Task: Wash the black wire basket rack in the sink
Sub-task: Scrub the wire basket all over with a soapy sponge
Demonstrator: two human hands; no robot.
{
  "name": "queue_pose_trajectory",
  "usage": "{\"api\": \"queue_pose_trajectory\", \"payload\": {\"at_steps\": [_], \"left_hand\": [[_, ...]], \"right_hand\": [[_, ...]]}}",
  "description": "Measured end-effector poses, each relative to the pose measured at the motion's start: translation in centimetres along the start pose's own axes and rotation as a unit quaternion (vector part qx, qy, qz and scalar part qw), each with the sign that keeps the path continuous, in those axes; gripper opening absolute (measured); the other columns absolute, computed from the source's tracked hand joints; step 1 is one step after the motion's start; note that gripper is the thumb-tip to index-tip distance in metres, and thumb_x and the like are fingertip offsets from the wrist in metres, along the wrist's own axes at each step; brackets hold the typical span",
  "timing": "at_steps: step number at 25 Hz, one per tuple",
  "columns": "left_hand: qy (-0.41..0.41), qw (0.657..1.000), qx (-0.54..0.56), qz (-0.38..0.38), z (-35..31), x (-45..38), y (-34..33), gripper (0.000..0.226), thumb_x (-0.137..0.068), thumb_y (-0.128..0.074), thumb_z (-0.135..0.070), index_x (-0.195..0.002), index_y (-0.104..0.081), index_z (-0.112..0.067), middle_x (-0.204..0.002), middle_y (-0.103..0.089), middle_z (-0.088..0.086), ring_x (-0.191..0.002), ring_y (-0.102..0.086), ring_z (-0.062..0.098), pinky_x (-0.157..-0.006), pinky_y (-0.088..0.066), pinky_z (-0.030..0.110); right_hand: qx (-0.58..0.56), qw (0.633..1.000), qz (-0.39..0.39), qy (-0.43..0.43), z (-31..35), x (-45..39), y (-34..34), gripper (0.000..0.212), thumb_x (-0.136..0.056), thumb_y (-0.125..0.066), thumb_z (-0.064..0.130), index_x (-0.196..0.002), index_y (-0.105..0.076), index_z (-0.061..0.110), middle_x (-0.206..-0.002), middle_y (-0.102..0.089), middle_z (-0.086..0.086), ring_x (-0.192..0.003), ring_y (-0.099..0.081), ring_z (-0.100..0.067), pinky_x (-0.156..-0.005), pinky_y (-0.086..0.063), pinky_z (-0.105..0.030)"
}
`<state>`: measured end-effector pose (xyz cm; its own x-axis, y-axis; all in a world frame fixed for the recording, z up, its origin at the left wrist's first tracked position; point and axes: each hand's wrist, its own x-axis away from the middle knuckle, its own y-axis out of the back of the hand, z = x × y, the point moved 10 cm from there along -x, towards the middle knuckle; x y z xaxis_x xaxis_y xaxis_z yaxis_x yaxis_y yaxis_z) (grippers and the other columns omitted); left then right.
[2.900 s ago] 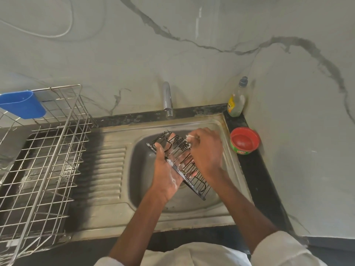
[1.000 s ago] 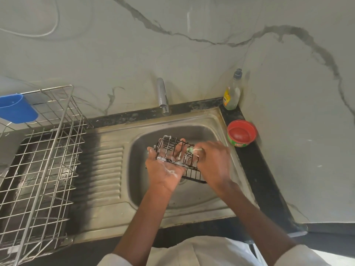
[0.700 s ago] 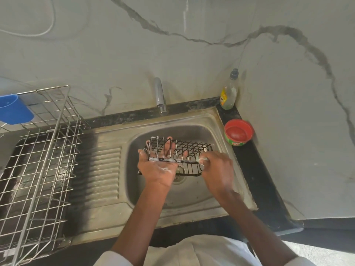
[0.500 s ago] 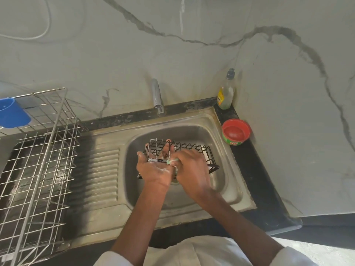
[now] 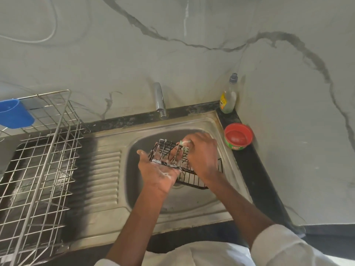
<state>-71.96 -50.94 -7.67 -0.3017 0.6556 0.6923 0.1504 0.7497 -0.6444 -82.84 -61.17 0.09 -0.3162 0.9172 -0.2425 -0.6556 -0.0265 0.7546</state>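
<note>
At the worktop's left edge the steel dish rack [image 5: 36, 160] runs out of frame. Over the sink [image 5: 107, 169] basin, the left hand [image 5: 157, 169] cups the black wire basket rack [image 5: 184, 166] from below, grip curled on its near-left end. Its long axis slants toward the sink's right side, far end hidden beneath the right hand [image 5: 201, 156], which pinches a soapy green scrubber [image 5: 184, 144], barely visible.

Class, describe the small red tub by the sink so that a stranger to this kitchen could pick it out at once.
Start at the steel sink and move to the black counter strip on its right. The red tub sits there, just in front of the clear soap bottle in the corner. It alone is round, open-topped and red, with a green band.
</note>
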Motion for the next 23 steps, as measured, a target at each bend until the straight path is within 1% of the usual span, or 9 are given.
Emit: {"api": "queue_pose_trajectory", "payload": {"at_steps": [4, 6, 10, 14, 15, 18, 19, 22, 23], "left_hand": [[0.003, 1.000, 0.010, 0.008, -0.7, 0.1, -0.3, 0.078, -0.100, -0.038, -0.081, -0.143, -0.058, -0.019, -0.127, -0.069, 0.037, -0.128, -0.065, 0.048, -0.112, -0.043, 0.065], [0.010, 1.000, -0.007, 0.010, -0.2, 0.1, -0.2, 0.081, -0.097, -0.039, -0.083, -0.142, -0.061, -0.019, -0.133, -0.069, 0.033, -0.128, -0.066, 0.047, -0.112, -0.042, 0.067], [0.018, 0.999, -0.044, -0.008, 0.6, 0.9, -0.4, 0.082, -0.096, -0.041, -0.084, -0.135, -0.066, -0.016, -0.120, -0.072, 0.025, -0.103, -0.072, 0.041, -0.084, -0.056, 0.060], [0.013, 0.998, -0.059, -0.004, 0.2, 1.3, -0.6, 0.079, -0.099, -0.041, -0.081, -0.127, -0.064, -0.011, -0.097, -0.077, 0.022, -0.071, -0.075, 0.032, -0.062, -0.063, 0.040], [0.007, 0.998, -0.062, -0.002, 0.1, 1.2, -0.6, 0.078, -0.099, -0.040, -0.081, -0.126, -0.065, -0.012, -0.093, -0.078, 0.021, -0.066, -0.075, 0.031, -0.064, -0.062, 0.039], [0.002, 0.997, -0.075, -0.007, 0.2, 1.0, -0.6, 0.085, -0.094, -0.041, -0.087, -0.133, -0.067, -0.017, -0.101, -0.079, 0.021, -0.084, -0.077, 0.034, -0.095, -0.056, 0.055], [0.004, 0.997, -0.079, -0.009, 0.2, 1.1, -0.5, 0.087, -0.093, -0.041, -0.088, -0.136, -0.067, -0.017, -0.102, -0.078, 0.020, -0.087, -0.076, 0.034, -0.096, -0.055, 0.055], [0.003, 0.997, -0.078, -0.004, -0.3, 1.2, -0.3, 0.091, -0.093, -0.041, -0.087, -0.143, -0.064, -0.014, -0.097, -0.078, 0.017, -0.071, -0.077, 0.029, -0.073, -0.064, 0.044], [0.007, 0.997, -0.072, 0.004, -0.2, 1.2, -0.5, 0.092, -0.093, -0.041, -0.088, -0.144, -0.063, -0.014, -0.100, -0.078, 0.017, -0.072, -0.077, 0.029, -0.070, -0.064, 0.044]], "right_hand": [[0.036, 0.989, 0.067, 0.124, 2.4, 3.3, -0.5, 0.031, -0.077, -0.079, -0.001, -0.088, -0.075, 0.027, -0.092, -0.074, 0.011, -0.091, -0.064, -0.020, -0.080, -0.052, -0.046], [0.026, 0.995, 0.042, 0.081, 1.6, 2.5, 0.2, 0.023, -0.082, -0.076, 0.006, -0.089, -0.076, 0.028, -0.092, -0.074, 0.011, -0.090, -0.064, -0.020, -0.080, -0.053, -0.045], [-0.023, 1.000, 0.003, 0.003, 0.9, -0.2, 0.7, 0.026, -0.084, -0.071, -0.001, -0.090, -0.076, 0.024, -0.095, -0.071, 0.009, -0.092, -0.062, -0.016, -0.080, -0.055, -0.040], [0.042, 0.983, 0.077, 0.159, 5.2, 4.1, -0.4, 0.026, -0.074, -0.087, 0.009, -0.090, -0.076, 0.026, -0.094, -0.069, 0.009, -0.088, -0.063, -0.013, -0.079, -0.053, -0.030], [0.040, 0.983, 0.068, 0.168, 5.3, 3.8, 0.0, 0.025, -0.074, -0.088, 0.010, -0.089, -0.077, 0.027, -0.092, -0.070, 0.010, -0.086, -0.064, -0.012, -0.078, -0.054, -0.031], [-0.066, 0.998, -0.015, 0.002, 2.1, 0.2, 2.1, 0.025, -0.082, -0.074, -0.003, -0.090, -0.079, 0.021, -0.090, -0.075, 0.006, -0.084, -0.066, -0.011, -0.074, -0.056, -0.029], [-0.075, 0.997, -0.017, -0.010, 2.2, 0.1, 2.2, 0.027, -0.084, -0.070, -0.005, -0.091, -0.079, 0.019, -0.091, -0.076, 0.005, -0.086, -0.066, -0.011, -0.075, -0.056, -0.029], [-0.029, 0.987, 0.075, 0.140, 5.7, 2.5, 0.0, 0.026, -0.084, -0.070, -0.003, -0.092, -0.079, 0.019, -0.090, -0.074, 0.004, -0.085, -0.064, -0.015, -0.075, -0.056, -0.036], [-0.023, 0.984, 0.095, 0.148, 5.7, 2.7, -0.5, 0.024, -0.085, -0.071, -0.002, -0.093, -0.079, 0.020, -0.091, -0.074, 0.005, -0.085, -0.064, -0.015, -0.074, -0.056, -0.036]]}}
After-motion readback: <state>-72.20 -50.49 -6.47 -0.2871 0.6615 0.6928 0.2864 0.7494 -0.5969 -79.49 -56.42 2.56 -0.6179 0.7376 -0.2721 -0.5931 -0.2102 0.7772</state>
